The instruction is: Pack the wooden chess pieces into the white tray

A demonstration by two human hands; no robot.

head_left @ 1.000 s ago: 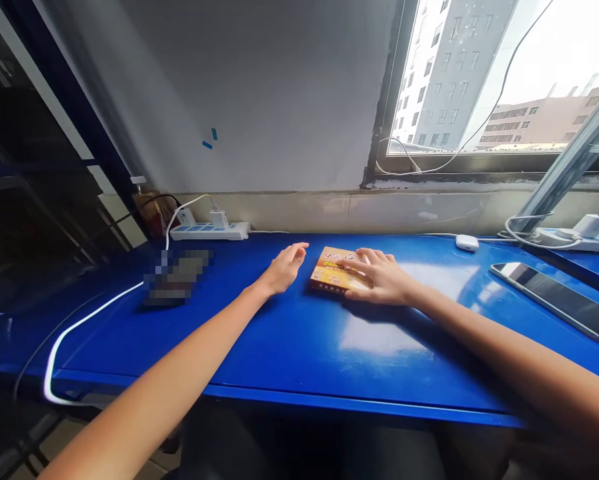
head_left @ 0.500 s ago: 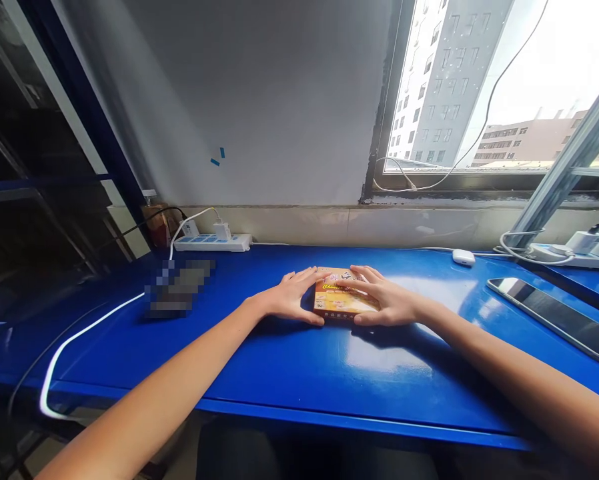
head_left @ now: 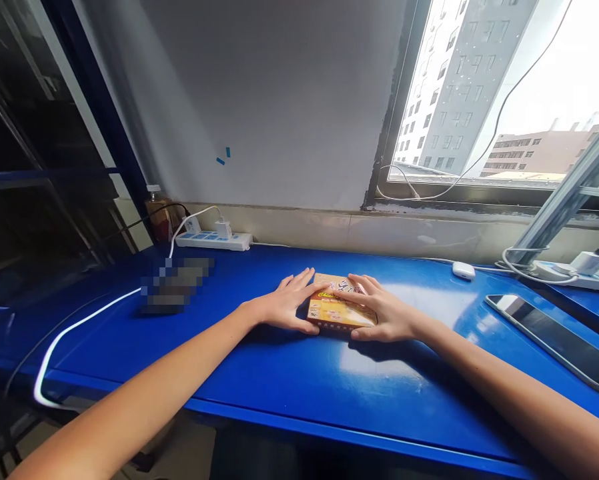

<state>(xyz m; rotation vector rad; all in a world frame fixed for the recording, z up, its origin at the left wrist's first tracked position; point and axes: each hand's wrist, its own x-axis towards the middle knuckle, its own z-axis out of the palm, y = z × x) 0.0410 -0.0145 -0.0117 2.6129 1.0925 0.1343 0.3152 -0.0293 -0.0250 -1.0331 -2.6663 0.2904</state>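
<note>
A small yellow and red box [head_left: 337, 310] with printed lettering lies flat on the blue table [head_left: 279, 373]. My left hand [head_left: 289, 303] rests against its left side, thumb at the near corner and fingers spread toward the far side. On the right side, my right hand [head_left: 382, 310] touches the box, its thumb at the near edge and its fingers reaching over the top. Both hands hold the box between them.
A large phone [head_left: 554, 343] lies at the right, with a small white case [head_left: 463, 270] behind it. White power strips [head_left: 214, 241] stand at the back left and right. A pixelated dark object [head_left: 179, 287] and a white cable [head_left: 54, 353] are at the left.
The camera view has tilted slightly. Both hands remain around the box, which sits a little lower in the picture; hardly any other movement shows.
</note>
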